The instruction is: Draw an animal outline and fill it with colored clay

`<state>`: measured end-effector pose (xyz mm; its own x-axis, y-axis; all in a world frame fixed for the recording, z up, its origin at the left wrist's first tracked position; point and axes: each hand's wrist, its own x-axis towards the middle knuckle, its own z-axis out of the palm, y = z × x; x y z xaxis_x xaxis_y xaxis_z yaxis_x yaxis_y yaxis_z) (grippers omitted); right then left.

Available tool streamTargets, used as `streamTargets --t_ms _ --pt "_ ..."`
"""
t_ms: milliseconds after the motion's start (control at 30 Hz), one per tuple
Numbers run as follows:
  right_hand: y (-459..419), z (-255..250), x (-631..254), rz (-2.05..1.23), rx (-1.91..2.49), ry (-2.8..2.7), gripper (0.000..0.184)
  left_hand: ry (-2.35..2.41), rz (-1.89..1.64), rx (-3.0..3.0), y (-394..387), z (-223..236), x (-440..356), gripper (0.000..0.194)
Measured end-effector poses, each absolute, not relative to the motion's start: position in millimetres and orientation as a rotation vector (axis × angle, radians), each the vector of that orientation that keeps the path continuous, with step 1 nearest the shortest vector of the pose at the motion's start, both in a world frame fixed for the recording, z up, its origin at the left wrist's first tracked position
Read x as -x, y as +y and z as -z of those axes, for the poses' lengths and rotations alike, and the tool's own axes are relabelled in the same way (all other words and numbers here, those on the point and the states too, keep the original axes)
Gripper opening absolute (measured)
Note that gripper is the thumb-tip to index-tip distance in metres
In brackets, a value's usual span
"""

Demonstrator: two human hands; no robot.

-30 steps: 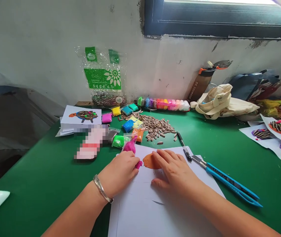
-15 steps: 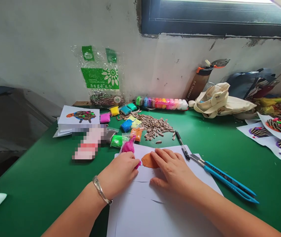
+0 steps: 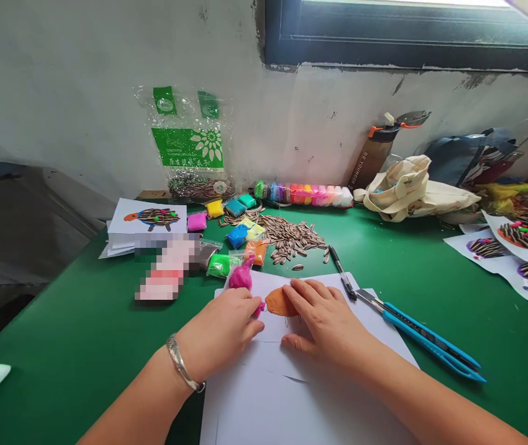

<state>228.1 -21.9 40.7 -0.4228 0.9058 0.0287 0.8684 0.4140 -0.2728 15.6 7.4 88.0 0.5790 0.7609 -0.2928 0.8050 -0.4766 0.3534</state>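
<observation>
The right hand (image 3: 329, 318) is spread, thumb out, with its fingers on the flat orange clay (image 3: 276, 301) on the white paper (image 3: 264, 402). The left hand (image 3: 222, 330) curls by a small pink clay bit (image 3: 259, 309) just beside it; I cannot tell if it pinches. Best press softly, so the orange edge doesn't squash.

Near, smooth white paper sheets (image 3: 264, 408) lie under an orange clay-like oval (image 3: 277, 303), seemingly matt though partly covered. Far left, a clear green-printed plastic bag (image 3: 187, 148) glistens; far right, a cream cloth bag (image 3: 405, 191) looks matt.
</observation>
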Motion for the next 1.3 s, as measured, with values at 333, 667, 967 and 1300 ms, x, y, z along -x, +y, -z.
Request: streamTargets --t_ms 333,667,967,1300 --pt "-21.3 -41.5 -228.4 -0.364 1.594 -2.499 0.062 1.263 0.178 -2.425 3.2 -87.9 -20.9 0.011" --pt "-21.5 -41.6 -229.3 -0.368 1.571 -2.490 0.062 1.249 0.093 -2.370 9.0 -87.7 -16.4 0.017" --pt "-20.8 -41.8 -228.8 -0.382 1.596 -2.502 0.062 1.257 0.135 -2.433 6.0 -83.2 -19.7 0.014" --pt "-20.1 -41.2 -230.0 -0.377 1.574 -2.494 0.060 1.244 0.056 -2.369 8.6 -84.7 -15.2 0.013"
